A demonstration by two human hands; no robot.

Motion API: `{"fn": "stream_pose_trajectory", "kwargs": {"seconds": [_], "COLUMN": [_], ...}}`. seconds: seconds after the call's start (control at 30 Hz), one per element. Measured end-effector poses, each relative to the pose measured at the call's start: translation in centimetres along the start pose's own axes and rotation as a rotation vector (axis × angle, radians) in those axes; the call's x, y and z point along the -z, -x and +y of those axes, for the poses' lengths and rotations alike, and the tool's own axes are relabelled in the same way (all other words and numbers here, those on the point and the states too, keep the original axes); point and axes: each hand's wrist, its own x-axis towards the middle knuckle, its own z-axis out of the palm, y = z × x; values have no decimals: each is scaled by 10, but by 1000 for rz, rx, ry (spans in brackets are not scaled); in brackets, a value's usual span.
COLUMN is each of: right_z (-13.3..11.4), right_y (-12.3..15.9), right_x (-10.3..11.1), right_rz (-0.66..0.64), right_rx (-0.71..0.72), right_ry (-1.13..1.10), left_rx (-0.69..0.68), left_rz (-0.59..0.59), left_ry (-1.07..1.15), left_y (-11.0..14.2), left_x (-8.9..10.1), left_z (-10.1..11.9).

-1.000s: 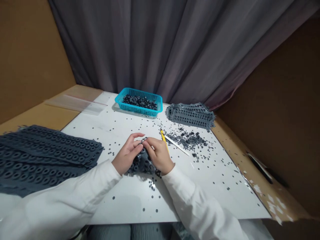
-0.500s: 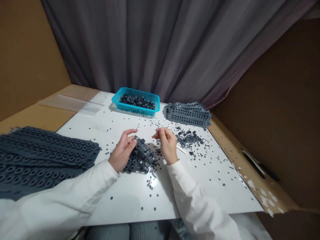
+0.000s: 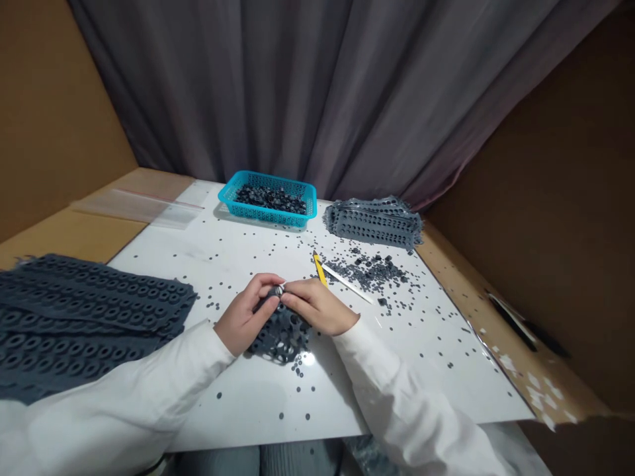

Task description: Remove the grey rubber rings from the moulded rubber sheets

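Note:
A dark grey rubber sheet (image 3: 284, 337) with rows of rings and holes hangs bent between my hands, low over the white board. Its upper edge is pinched by my left hand (image 3: 248, 311), closed with the thumb on the near side. My right hand (image 3: 320, 306) is closed as well, its thumb and fingertips pressing on the same edge against the left fingertips. Part of the sheet is hidden behind the fingers. Just beyond the right hand lie a yellow tool (image 3: 318, 268) and a thin white strip (image 3: 347, 283).
A blue basket (image 3: 268, 215) of small dark pieces stands at the back. Punched sheets (image 3: 374, 225) are stacked at back right, with loose discs (image 3: 377, 271) scattered before them. More ringed sheets (image 3: 94, 297) lie at left. Clear plastic bags (image 3: 143, 205) rest at back left.
Half a second ago my right hand was lifted away from the sheet, to the right. Now it is back on the sheet's edge beside my left hand, and the yellow tool shows again.

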Motion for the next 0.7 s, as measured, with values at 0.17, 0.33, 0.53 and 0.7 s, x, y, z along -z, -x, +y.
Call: {"fn": "stream_pose_trajectory", "kwargs": {"seconds": [0.17,0.33,0.53,0.7], "right_z": [11,19,12,4], "right_y": [-3,-12,-30,-39], "right_x": [-5,-21,-33,-40], "right_rz": [256,425,532,586], "right_rx": [34,-34,-180,-250], "right_ry": [304,359,295,353], "left_rx": [23,-20,-83,-105], "left_rz": [20,131,265,314], "left_ry": [72,38,-50,-113], "left_y": [-3,-7,-11,-15], "left_x": [-5,-6,-3,-3], "left_z": [3,4,0,-2]}}
